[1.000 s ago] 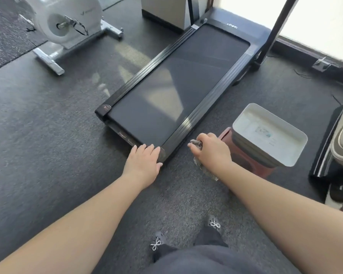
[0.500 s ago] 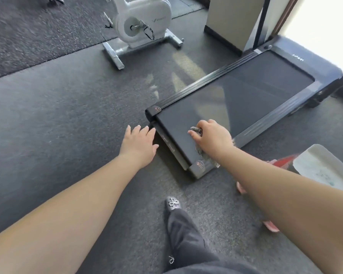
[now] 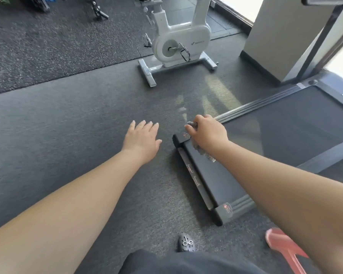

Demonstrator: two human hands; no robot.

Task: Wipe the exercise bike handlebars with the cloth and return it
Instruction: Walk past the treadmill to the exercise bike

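Right hand (image 3: 207, 133): clenched on the cloth (image 3: 205, 154), a grey tuft showing past my knuckles and a frayed end hanging under my wrist, over the near-left corner of the treadmill (image 3: 285, 131).
Left hand (image 3: 142, 140): released, fingers spread flat above the floor mat (image 3: 67, 135), at 9 o'clock from the right hand, apart from it.
Exercise bike (image 3: 179, 40): white, at 12 o'clock, well apart; I see only its lower body, handlebars out of frame.
Shoe (image 3: 186, 243): dark, at 6 o'clock.

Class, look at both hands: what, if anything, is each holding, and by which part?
Right hand grips a bunched grey cloth near its top, the rest dangling. Left hand is open, empty.
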